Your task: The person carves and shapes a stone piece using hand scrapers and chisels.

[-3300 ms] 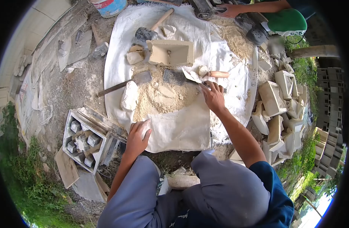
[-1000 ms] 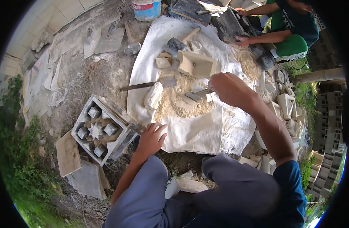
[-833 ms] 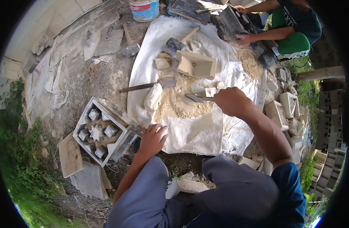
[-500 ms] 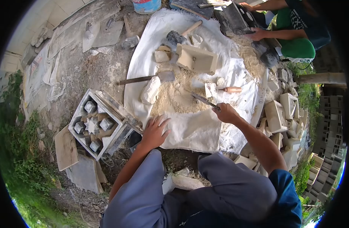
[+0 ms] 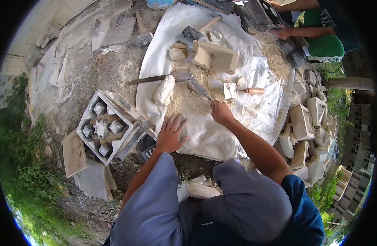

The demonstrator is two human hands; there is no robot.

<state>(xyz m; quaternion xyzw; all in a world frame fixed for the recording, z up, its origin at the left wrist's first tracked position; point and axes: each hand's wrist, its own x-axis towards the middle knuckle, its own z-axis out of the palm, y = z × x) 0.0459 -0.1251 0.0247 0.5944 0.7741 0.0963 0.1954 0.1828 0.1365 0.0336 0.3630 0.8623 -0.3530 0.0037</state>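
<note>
My right hand (image 5: 222,111) is closed around the near end of a narrow, flat metal tool that looks like a file (image 5: 200,88). Its far end reaches the dark metal head of a long-handled tool (image 5: 155,79); whether they touch I cannot tell. My left hand (image 5: 171,132) lies flat with fingers spread on the near edge of a white sheet (image 5: 213,141). Between and beyond my hands is pale dust and grit (image 5: 188,104). A rough whitish stone chunk (image 5: 165,90) rests ahead of my left hand. Right of the file lies a wooden-handled scraper (image 5: 253,90).
A hollow pale block (image 5: 215,56) and a mallet (image 5: 192,33) lie farther back. A hexagonal mould (image 5: 101,128) sits at left, a hammer (image 5: 143,39) beyond it. Several cast blocks (image 5: 301,122) are piled at right. A co-worker's hand (image 5: 282,32) is at upper right.
My right hand has moved left and away from me, carrying the file's tip up to the long-handled tool's head. My left hand stays flat on the sheet. The view has shifted slightly.
</note>
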